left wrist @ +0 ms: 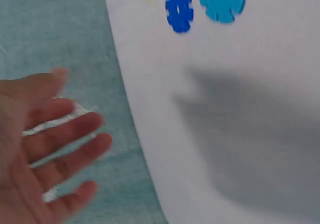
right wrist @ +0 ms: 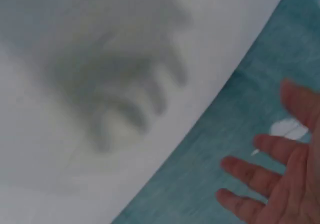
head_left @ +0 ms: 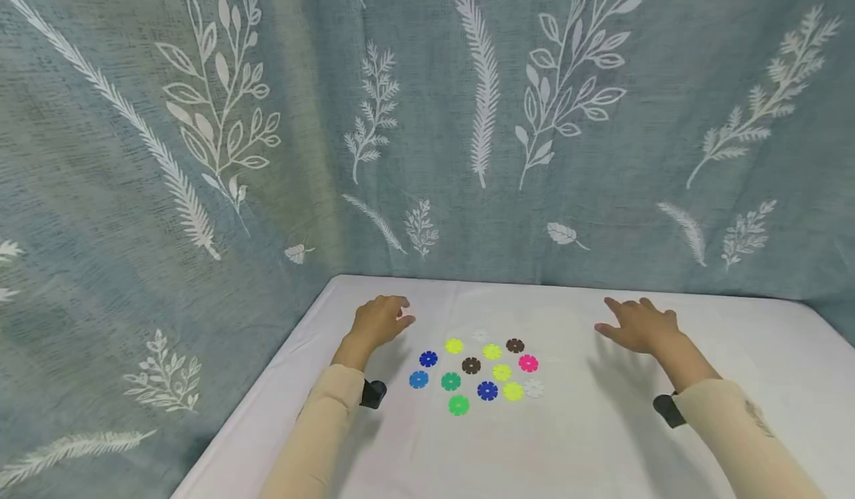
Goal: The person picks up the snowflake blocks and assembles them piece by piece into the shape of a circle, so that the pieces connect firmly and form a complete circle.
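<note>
My left hand (head_left: 379, 321) hovers over the table's left side with nothing in it, its fingers loosely bent and spread apart in the left wrist view. Nearest to it are a dark blue notched disc (head_left: 428, 359) and a light blue disc (head_left: 418, 379). Out on the right, my right hand (head_left: 641, 325) is raised above the cloth, fingers spread, holding nothing. Between the hands lie several flat notched discs, among them a pink disc (head_left: 528, 363), a brown disc (head_left: 470, 365), a yellow disc (head_left: 513, 391), a green disc (head_left: 459, 405) and a white disc (head_left: 533, 387).
A white cloth covers the table (head_left: 568, 447). Behind and to the left hangs a blue-green curtain (head_left: 427, 113) with white leaf prints, close to the table's edges. Each wrist carries a small black camera, such as the left one (head_left: 373, 393).
</note>
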Motion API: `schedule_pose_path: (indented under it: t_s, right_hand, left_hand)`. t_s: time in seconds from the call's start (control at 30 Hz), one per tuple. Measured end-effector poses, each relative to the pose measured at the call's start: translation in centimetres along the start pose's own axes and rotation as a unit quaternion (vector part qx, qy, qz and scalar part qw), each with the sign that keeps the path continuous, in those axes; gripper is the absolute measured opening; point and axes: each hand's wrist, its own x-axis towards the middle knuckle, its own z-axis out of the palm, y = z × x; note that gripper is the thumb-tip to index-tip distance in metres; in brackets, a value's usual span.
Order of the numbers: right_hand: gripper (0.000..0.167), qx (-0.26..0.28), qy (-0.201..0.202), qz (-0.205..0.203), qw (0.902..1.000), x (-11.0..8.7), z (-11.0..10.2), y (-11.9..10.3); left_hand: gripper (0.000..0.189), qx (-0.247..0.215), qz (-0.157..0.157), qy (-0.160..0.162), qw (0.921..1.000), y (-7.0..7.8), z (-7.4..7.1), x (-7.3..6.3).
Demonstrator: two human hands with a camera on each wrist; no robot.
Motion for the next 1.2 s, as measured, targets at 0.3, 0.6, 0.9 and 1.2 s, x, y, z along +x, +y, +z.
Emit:
schedule_pose_path:
  t_s: [0.3, 0.6, 0.9, 1.2]
  right_hand:
    - [0.019, 0.095, 0.104, -0.118, 0.9830, -1.0, 3.4, -4.4]
    - [0.033, 0.286, -0.022, -0.239, 0.9276, 0.3, 7.2, -4.2]
    - [0.028, 0.279, -0.016, -0.251, 0.9265, 1.1, 8.7, -4.2]
    - [0.018, 0.300, -0.039, -0.252, 0.9192, 2.3, 8.3, -4.2]
  left_hand:
    - [0.022, -0.111, 0.001, -0.078, 0.9908, 1.4, 1.7, -3.2]
    - [0.033, -0.147, 0.043, -0.051, 0.9869, -0.4, 3.9, -4.8]
    - [0.023, -0.158, 0.050, -0.032, 0.9856, -0.8, 4.9, -4.6]
    - [0.016, -0.255, 0.061, -0.066, 0.9627, -0.7, 5.1, -3.8]
